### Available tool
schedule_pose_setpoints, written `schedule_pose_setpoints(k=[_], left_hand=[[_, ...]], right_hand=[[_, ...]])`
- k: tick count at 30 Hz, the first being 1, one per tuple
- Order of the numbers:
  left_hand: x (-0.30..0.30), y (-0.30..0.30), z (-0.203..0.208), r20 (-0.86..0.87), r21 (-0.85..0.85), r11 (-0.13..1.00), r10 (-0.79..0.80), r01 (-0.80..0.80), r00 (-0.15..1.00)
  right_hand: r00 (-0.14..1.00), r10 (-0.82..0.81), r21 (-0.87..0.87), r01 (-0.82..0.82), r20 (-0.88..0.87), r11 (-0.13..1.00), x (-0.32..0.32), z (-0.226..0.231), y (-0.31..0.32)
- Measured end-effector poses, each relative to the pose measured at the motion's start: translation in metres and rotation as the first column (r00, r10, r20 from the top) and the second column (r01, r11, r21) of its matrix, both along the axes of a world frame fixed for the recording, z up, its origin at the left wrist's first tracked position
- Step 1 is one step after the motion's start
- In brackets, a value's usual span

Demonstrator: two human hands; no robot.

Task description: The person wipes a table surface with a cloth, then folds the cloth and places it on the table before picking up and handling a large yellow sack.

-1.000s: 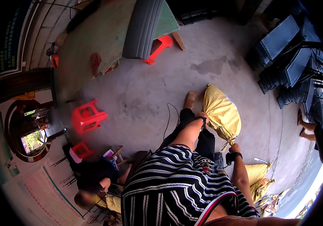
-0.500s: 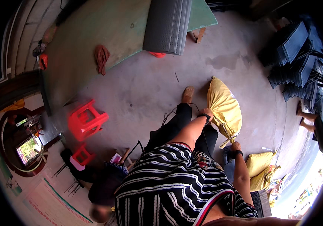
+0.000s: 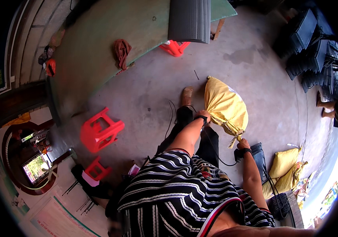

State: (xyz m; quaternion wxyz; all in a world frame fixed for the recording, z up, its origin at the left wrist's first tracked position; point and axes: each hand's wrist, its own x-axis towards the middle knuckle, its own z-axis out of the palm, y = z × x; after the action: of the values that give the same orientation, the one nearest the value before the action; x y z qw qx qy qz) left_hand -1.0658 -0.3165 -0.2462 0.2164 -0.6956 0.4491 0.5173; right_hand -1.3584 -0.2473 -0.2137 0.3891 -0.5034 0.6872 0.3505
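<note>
A full yellow woven sack (image 3: 227,103) hangs or leans in front of my legs; whether its base touches the floor I cannot tell. Its gathered neck, bound with a pale tie, points toward me. My left hand (image 3: 203,115) is closed on the sack's left side. With closed fingers, my right hand (image 3: 243,144) grips the bunched end below the tie. Dark bands sit on both wrists. A thin black cord (image 3: 215,147) loops around my legs and runs to a small dark thing by my right wrist.
Red plastic stools (image 3: 102,130) stand at left. A green table (image 3: 98,37) carries a reddish cloth (image 3: 122,50) and grey perforated panels (image 3: 189,21). Black metal racks (image 3: 307,51) are stacked at far right, near another person's legs (image 3: 326,106). More yellow sacks (image 3: 284,164) lie at right.
Both hands have carried the sack leftward across the floor view, still gripping it. The camera view has shifted, so the table and stools appear farther right.
</note>
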Motion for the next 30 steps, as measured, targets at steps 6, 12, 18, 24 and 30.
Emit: schedule_pose_setpoints(k=[6,12,18,24,30], left_hand=[[0.054,0.035,0.002,-0.126,-0.008,1.000,-0.016,0.015,0.992],[0.141,0.039,-0.005,-0.176,-0.047,0.999,-0.013,0.004,0.984],[0.229,0.065,-0.020,-0.121,-0.065,0.997,-0.043,0.035,0.992],[0.320,0.106,-0.013,0.101,-0.127,0.989,-0.064,0.077,0.993],[0.350,0.162,0.013,0.117,0.008,0.999,-0.053,0.052,0.992]], right_hand=[[0.991,0.101,0.052,-0.097,-0.092,0.994,0.054,0.015,-0.005],[0.991,0.060,0.110,-0.047,-0.120,0.993,0.148,0.015,0.024],[0.998,-0.062,0.124,0.063,-0.019,0.990,0.239,0.005,0.074],[0.988,-0.077,0.132,0.059,0.135,0.989,0.329,-0.013,0.138],[0.995,-0.021,0.075,0.014,0.100,0.997,0.351,0.001,0.159]])
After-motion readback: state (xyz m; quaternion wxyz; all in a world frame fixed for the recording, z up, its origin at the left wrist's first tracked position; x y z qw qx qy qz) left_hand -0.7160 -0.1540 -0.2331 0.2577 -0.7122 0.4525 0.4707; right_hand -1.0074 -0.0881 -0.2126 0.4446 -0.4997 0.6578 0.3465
